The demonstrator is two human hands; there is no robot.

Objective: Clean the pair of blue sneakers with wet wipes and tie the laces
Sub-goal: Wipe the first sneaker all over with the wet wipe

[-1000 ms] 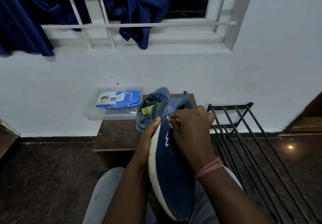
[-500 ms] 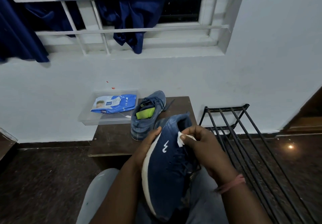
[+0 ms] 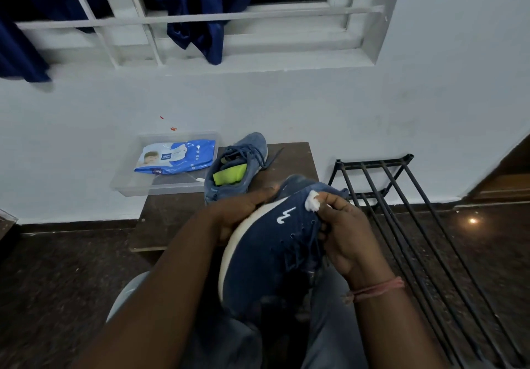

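Wooden table [image 3: 172, 210] — white wall [image 3: 286, 104] behind

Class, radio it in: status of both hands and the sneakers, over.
Left hand grips held sneaker at its sole. Right hand pinches wet wipe against its collar. Second sneaker on table, laces loose. Nothing obstructing.

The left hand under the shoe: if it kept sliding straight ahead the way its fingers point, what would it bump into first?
Probably the second sneaker on the wooden table; the left hand points toward its heel. Depth is unclear, so it might pass above.
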